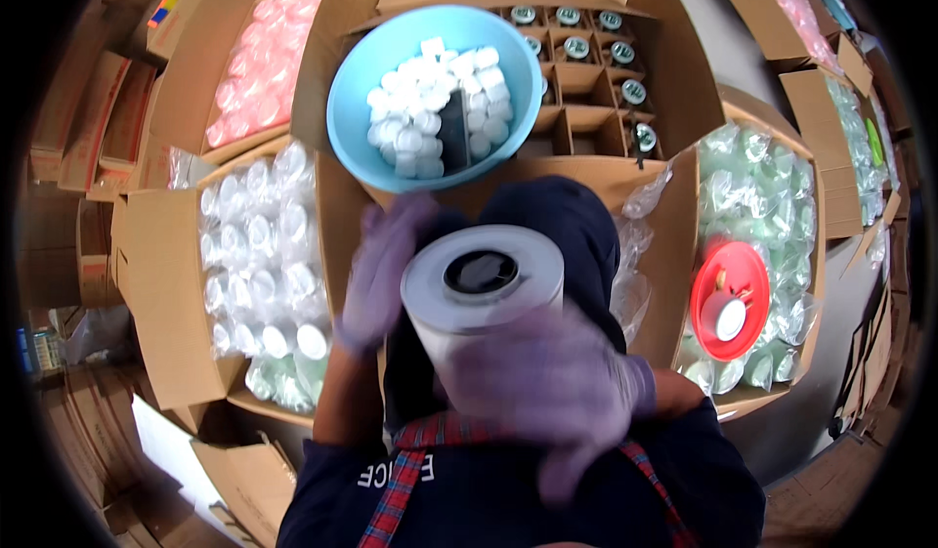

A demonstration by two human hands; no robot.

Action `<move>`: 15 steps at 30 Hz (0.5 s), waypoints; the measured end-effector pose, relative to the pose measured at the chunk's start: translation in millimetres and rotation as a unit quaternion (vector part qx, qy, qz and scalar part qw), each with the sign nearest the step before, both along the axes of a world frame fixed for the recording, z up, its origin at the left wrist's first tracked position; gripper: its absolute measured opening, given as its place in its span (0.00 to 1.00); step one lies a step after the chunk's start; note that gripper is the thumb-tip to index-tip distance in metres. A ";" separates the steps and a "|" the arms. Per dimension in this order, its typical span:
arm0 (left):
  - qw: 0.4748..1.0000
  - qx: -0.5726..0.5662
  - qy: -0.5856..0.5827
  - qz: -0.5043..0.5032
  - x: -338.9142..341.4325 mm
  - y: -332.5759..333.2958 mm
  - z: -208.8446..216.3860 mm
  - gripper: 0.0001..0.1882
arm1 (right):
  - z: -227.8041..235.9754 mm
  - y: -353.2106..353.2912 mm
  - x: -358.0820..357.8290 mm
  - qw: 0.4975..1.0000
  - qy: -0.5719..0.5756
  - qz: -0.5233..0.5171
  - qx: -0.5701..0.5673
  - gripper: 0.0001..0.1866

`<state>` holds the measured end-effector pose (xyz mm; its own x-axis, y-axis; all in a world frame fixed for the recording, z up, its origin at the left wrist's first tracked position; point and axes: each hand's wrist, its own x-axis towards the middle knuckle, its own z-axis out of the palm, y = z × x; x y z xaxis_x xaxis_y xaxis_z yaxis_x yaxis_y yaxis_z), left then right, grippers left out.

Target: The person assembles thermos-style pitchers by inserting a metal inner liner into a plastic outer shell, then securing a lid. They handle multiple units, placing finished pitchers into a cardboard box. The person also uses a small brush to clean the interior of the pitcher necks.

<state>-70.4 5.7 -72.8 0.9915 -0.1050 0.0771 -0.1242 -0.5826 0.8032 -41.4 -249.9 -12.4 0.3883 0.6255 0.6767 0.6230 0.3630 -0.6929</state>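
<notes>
A white cylinder with a broad pale grey top and a dark round opening [482, 273] stands upright between my thighs; its exact kind I cannot make out. My left hand [386, 270], in a purple glove, is just left of it, fingers stretched away from me and slightly blurred, nothing seen in them. Across the cylinder's near right side lies my right hand [542, 377], gloved alike. Motion smears its fingers, so whether it grips the cylinder or anything else stays unclear.
Ahead sits a light blue basin [342, 128] of white caps with a dark flat piece. Behind it, a divided carton [581, 84] holds lidded jars. Cartons of bagged white containers [262, 235] and greenish ones [752, 177] flank me. A red bowl [703, 299] rests on the right one.
</notes>
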 end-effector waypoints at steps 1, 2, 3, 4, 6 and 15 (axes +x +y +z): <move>0.974 0.206 -0.046 0.086 2.4 7.2 -22.2 0.27 | 4.2 3.4 -9.8 0.995 0.000 0.074 0.061 0.36; 0.985 0.156 -0.056 0.051 5.7 3.2 -5.4 0.27 | -4.2 -6.4 -0.4 0.994 -0.002 -0.076 -0.079 0.37; 0.992 0.112 -0.063 0.014 0.7 -6.4 25.3 0.28 | -20.5 -14.1 9.2 0.952 0.003 -0.223 -0.209 0.38; 0.995 0.055 -0.080 -0.012 -11.0 -13.7 24.4 0.28 | -38.1 -9.6 6.5 0.961 0.040 -0.212 -0.175 0.39; 0.997 0.039 -0.071 0.013 -14.3 -9.9 -3.3 0.27 | -24.3 -1.2 5.3 0.995 0.011 -0.078 -0.059 0.38; 0.995 -0.001 -0.053 0.086 -19.7 -15.8 -3.1 0.29 | -16.4 -13.3 -5.1 0.991 -0.106 -0.052 -0.058 0.42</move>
